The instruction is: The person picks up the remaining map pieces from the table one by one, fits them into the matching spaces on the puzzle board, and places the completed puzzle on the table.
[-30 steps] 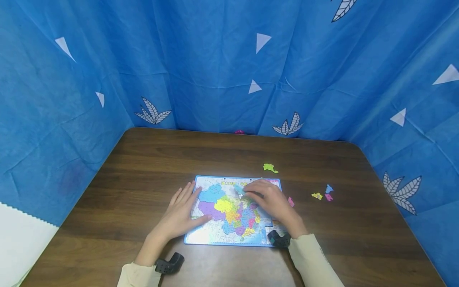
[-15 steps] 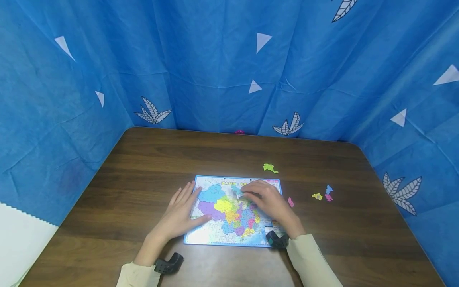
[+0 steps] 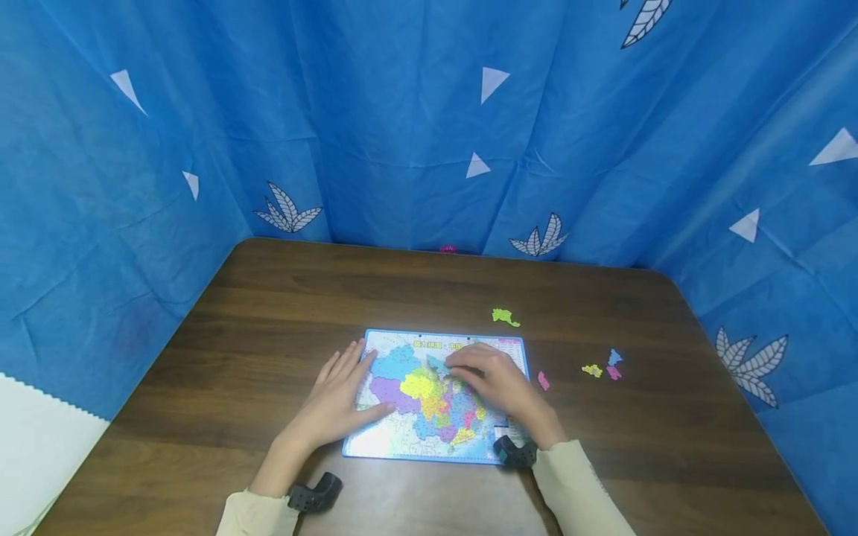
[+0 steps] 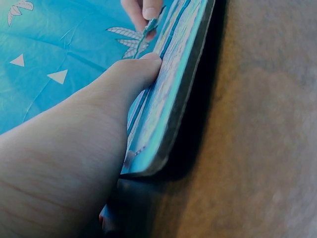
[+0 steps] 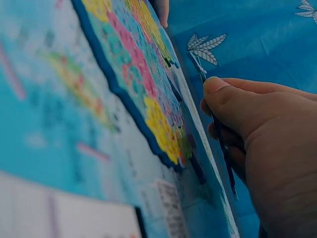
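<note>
A map puzzle board (image 3: 382, 439) with a blue rim lies on the table, many of its coloured pieces set in the middle. My left hand (image 3: 340, 398) rests on its left side with fingers spread and the thumb reaching over the map. Over the upper middle of the board, my right hand (image 3: 494, 378) pinches a light-blue puzzle piece (image 3: 436, 364) between thumb and fingers. In the right wrist view that puzzle piece (image 5: 224, 148) appears edge-on, tilted and apart from the board surface. The right hand hides the board's upper right part.
A green puzzle piece (image 3: 505, 317) lies behind the board. Right of the board is a pink piece (image 3: 544, 380). Farther right lie a yellow piece (image 3: 592, 370), a blue piece (image 3: 614, 357) and another pink piece (image 3: 613, 372). A blue curtain (image 3: 402, 134) hangs behind the wooden table (image 3: 302, 283).
My right hand has shifted slightly left and toward me with the light-blue puzzle piece, whose angle has changed. The left hand stays in place.
</note>
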The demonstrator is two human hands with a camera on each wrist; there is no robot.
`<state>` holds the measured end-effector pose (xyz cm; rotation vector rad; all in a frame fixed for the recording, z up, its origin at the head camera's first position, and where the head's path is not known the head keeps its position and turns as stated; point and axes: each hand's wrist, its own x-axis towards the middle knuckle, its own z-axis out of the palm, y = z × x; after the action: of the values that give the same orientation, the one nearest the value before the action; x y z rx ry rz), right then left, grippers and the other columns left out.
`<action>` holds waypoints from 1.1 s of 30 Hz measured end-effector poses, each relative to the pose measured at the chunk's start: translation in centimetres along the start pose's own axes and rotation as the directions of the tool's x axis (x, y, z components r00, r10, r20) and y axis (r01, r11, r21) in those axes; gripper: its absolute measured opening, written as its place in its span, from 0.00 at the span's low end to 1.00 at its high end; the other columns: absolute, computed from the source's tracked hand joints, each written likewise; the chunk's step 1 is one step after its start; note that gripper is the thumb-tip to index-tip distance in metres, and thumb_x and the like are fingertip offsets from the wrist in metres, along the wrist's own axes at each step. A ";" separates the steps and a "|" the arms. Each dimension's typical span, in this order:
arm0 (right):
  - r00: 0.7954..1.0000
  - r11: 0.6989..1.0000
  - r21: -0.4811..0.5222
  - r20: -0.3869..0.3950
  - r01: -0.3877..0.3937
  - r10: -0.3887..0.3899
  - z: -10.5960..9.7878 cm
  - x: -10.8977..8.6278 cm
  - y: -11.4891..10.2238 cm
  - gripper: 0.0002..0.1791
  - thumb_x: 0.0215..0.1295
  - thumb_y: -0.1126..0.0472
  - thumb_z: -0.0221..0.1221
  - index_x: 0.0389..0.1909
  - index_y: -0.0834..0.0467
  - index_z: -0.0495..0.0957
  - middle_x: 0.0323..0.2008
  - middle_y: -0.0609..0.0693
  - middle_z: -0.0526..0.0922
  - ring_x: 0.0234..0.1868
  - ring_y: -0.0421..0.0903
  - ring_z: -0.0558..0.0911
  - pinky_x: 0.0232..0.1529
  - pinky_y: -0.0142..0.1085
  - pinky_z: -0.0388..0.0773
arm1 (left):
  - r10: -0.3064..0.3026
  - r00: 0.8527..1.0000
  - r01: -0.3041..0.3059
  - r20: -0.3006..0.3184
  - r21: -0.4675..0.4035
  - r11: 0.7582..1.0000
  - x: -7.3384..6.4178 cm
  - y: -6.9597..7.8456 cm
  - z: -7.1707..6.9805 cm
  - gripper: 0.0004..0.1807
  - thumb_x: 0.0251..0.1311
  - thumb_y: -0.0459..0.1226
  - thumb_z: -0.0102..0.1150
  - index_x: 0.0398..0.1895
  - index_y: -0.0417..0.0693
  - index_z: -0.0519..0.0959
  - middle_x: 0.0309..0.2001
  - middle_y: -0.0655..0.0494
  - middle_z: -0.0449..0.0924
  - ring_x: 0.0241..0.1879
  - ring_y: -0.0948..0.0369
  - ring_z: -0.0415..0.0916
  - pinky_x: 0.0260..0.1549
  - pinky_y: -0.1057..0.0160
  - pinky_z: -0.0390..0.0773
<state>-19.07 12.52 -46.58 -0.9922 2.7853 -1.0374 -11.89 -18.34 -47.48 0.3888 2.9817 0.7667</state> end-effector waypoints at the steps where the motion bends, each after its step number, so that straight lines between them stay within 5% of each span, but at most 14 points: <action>1: 1.000 1.000 0.002 0.002 0.000 0.000 0.1 0.0 0.0 0.15 0.65 0.56 0.71 0.52 0.44 0.88 0.51 0.35 0.88 0.60 0.40 0.83 0.63 0.43 0.80 | -0.002 1.000 0.002 0.001 -0.001 1.000 0.0 0.0 0.0 0.55 0.57 0.67 0.63 0.80 0.45 0.61 0.83 0.44 0.49 0.82 0.45 0.43 0.77 0.36 0.44; 15: 0.999 1.000 0.017 0.042 0.019 -0.019 0.8 0.2 0.5 0.15 0.65 0.56 0.71 0.52 0.43 0.88 0.51 0.34 0.88 0.59 0.39 0.83 0.63 0.43 0.80 | -0.017 1.000 0.017 0.005 -0.003 1.000 0.0 -0.1 0.0 0.55 0.56 0.66 0.64 0.80 0.45 0.61 0.82 0.44 0.50 0.82 0.45 0.44 0.77 0.36 0.44; 24: 0.996 0.994 0.061 0.013 0.090 -0.091 1.4 0.1 1.5 0.11 0.66 0.60 0.70 0.48 0.47 0.89 0.50 0.37 0.89 0.57 0.40 0.83 0.64 0.44 0.79 | -0.007 1.000 0.007 0.002 0.005 1.000 0.1 -0.1 0.0 0.55 0.56 0.66 0.64 0.80 0.45 0.61 0.83 0.44 0.49 0.82 0.45 0.44 0.77 0.36 0.44; 33: 0.997 0.993 0.083 -0.005 0.082 -0.082 1.6 0.1 1.7 0.11 0.65 0.61 0.70 0.46 0.46 0.90 0.48 0.35 0.88 0.56 0.39 0.83 0.63 0.44 0.80 | -0.008 1.000 0.008 0.001 -0.002 1.000 0.1 -0.2 0.1 0.55 0.57 0.67 0.64 0.80 0.46 0.61 0.83 0.45 0.49 0.83 0.46 0.44 0.77 0.36 0.44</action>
<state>-19.74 12.51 -48.83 -1.1040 2.6986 -1.1533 -11.99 -18.47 -47.66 0.3767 2.9792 0.7678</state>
